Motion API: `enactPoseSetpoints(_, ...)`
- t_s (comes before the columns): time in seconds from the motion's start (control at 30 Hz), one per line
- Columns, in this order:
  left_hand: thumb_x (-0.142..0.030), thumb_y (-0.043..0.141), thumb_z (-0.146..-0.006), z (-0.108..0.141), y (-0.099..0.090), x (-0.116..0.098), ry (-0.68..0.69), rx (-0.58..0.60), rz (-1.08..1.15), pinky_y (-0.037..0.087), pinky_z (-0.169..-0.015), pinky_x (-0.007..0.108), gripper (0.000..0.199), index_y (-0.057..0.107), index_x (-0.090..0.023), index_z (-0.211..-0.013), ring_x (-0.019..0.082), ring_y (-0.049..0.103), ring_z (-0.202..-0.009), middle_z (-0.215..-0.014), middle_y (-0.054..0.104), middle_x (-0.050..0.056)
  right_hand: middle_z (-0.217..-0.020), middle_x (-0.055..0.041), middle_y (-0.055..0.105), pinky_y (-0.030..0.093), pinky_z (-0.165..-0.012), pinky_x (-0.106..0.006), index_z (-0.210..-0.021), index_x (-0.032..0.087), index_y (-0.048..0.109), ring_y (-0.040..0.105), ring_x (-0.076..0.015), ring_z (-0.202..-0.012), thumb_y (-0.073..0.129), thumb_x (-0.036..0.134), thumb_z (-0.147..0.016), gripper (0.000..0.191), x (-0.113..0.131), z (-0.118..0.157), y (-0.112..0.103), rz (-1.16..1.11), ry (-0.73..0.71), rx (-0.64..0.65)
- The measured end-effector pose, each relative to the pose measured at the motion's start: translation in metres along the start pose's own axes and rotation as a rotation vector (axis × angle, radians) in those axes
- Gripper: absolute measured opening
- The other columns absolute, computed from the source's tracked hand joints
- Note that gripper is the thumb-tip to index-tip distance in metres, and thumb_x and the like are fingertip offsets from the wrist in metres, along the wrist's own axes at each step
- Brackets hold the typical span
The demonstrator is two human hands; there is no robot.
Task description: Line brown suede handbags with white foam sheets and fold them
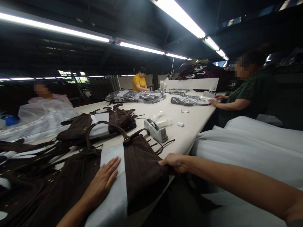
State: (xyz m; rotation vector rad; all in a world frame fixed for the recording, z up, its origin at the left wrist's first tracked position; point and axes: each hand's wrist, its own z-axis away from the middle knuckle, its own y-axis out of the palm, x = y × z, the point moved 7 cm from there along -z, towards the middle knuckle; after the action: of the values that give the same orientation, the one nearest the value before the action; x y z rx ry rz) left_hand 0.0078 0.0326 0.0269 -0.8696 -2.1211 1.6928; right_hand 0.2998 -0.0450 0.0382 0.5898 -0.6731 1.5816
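The left hand (106, 176) is lying flat, fingers together and unclenched, on a wide white paper band (118, 195) that is wrapping a dark brown fabric handbag (144, 167). Well apart from it, the right hand (175, 162) is pinching the bag's right-hand corner between thumb and fingers. The bag is lying at the near edge of a long cream-topped table (151, 112), its rounded brown handle (115, 126) standing up. Just beyond it, a grey tape dispenser (156, 130) is sitting near a small white roll (180, 124). Behind the handle, a second brown bag (120, 119) is resting; a heap of brown bags (21, 179) is spreading at left. White sheeting (248, 142) is billowing beside the table at right. Farther off, a person in green (248, 91) is touching a plastic-wrapped bundle (184, 100), and a person in yellow (140, 82) is standing behind more wrapped bundles (149, 96).
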Motion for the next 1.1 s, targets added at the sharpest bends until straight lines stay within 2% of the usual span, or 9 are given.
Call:
enactPoseSetpoints(0.1,-0.042,0.027,-0.099,0.000,0.000,-0.003,-0.025,0.043,0.015,0.027,-0.115,0.051,0.050,0.025,-0.033,-0.148,0.022,0.029,-0.142,-0.154,0.030,0.000,-0.053,0.0015,0.055,0.035,-0.041,-0.019,-0.070,0.014,0.056,0.045,-0.0088,-0.041,0.059,0.016,-0.085,0.015,-0.019,-0.010,-0.001,-0.012,0.035,-0.066)
enactPoseSetpoints(0.2,-0.043,0.025,-0.100,0.001,-0.004,-0.008,-0.050,0.075,0.029,0.025,-0.116,0.050,0.050,0.025,-0.032,-0.148,0.021,0.027,-0.143,-0.155,0.029,0.000,-0.054,0.0027,0.052,0.041,-0.044,-0.022,-0.077,0.015,0.059,0.044,-0.0092,-0.042,0.065,0.032,-0.083,0.019,-0.036,-0.015,-0.007,0.040,-0.008,-0.084)
enactPoseSetpoints(0.33,-0.043,0.026,-0.100,0.002,-0.009,-0.013,-0.060,0.070,0.060,0.024,-0.117,0.049,0.049,0.026,-0.031,-0.148,0.019,0.027,-0.143,-0.155,0.029,0.001,-0.071,-0.0074,0.064,0.054,-0.061,-0.036,-0.087,0.015,0.066,0.061,-0.0183,-0.059,0.045,0.066,-0.086,0.055,-0.071,-0.015,0.015,-0.117,0.182,0.387)
enactPoseSetpoints(0.43,-0.043,0.025,-0.100,0.003,-0.009,-0.014,-0.092,0.092,0.087,0.022,-0.117,0.050,0.050,0.028,-0.029,-0.148,0.020,0.026,-0.143,-0.155,0.029,0.003,-0.089,-0.0124,0.069,0.055,-0.068,-0.036,-0.096,0.015,0.066,0.067,-0.0227,-0.077,0.040,0.063,-0.088,0.055,-0.069,-0.013,0.028,-0.327,0.105,0.587)
enactPoseSetpoints(0.57,-0.044,0.025,-0.099,0.004,-0.010,-0.015,-0.115,0.112,0.128,0.020,-0.118,0.051,0.051,0.030,-0.028,-0.148,0.020,0.025,-0.144,-0.155,0.028,0.003,-0.085,-0.0114,0.071,0.055,-0.071,-0.035,-0.092,0.014,0.066,0.068,-0.0216,-0.077,0.051,0.050,-0.087,0.039,-0.053,-0.010,0.024,-0.308,0.040,0.443)
enactPoseSetpoints(0.73,-0.043,0.024,-0.099,-0.004,-0.007,-0.011,-0.172,0.164,0.144,0.019,-0.118,0.048,0.052,0.031,-0.025,-0.148,0.018,0.025,-0.144,-0.155,0.030,0.003,-0.066,-0.0038,0.068,0.052,-0.057,-0.026,-0.073,0.014,0.062,0.063,-0.0154,-0.057,0.070,0.021,-0.070,0.012,0.008,-0.008,0.006,-0.081,-0.220,0.168)
enactPoseSetpoints(0.87,-0.039,0.024,-0.099,-0.010,-0.003,-0.008,-0.227,0.146,0.131,0.017,-0.118,0.050,0.053,0.031,-0.020,-0.148,0.021,0.023,-0.145,-0.155,0.029,0.007,-0.064,-0.0051,0.068,0.052,-0.057,-0.025,-0.073,0.012,0.064,0.063,-0.0149,-0.055,0.067,0.013,-0.067,0.007,0.017,-0.034,0.000,0.038,-0.251,0.152)
enactPoseSetpoints(0.97,-0.040,0.026,-0.099,-0.011,-0.002,-0.010,-0.222,0.132,0.132,0.017,-0.118,0.050,0.052,0.033,-0.022,-0.147,0.021,0.023,-0.145,-0.155,0.030,0.005,-0.074,-0.0086,0.071,0.054,-0.065,-0.027,-0.087,0.010,0.067,0.067,-0.0169,-0.063,0.063,0.015,-0.072,0.017,0.010,-0.050,-0.004,0.118,-0.253,0.150)
enactPoseSetpoints(1.1,-0.041,0.025,-0.099,-0.010,-0.002,-0.012,-0.180,0.120,0.152,0.019,-0.116,0.053,0.049,0.036,-0.030,-0.145,0.022,0.024,-0.145,-0.155,0.031,0.003,-0.123,-0.0171,0.063,0.051,-0.090,-0.037,-0.132,0.011,0.050,0.064,-0.0262,-0.106,0.069,0.014,-0.067,0.067,0.036,-0.035,-0.017,0.587,-0.440,-0.242)
